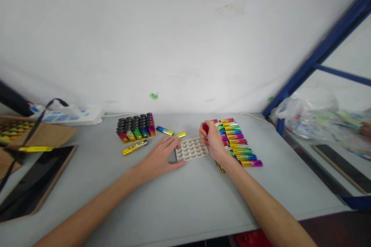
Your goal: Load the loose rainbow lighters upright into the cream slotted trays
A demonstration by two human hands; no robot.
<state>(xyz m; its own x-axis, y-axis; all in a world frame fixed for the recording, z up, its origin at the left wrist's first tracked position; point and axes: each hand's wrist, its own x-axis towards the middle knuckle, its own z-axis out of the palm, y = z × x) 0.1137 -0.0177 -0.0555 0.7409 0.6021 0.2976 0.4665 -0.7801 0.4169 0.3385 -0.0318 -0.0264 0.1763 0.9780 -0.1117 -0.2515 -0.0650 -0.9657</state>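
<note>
Open tabletop (185, 200) in front, lighters (240, 141) (close-laid) blocking right of tray (192, 149)

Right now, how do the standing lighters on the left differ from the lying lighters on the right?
The standing lighters are upright in a tight block; the lying lighters are on their sides in rows. The standing lighters show mostly dark tops, the lying lighters their long sides. The right hand partly hides the lying lighters, but not the standing lighters. Both groups are shiny and multicoloured.
</note>
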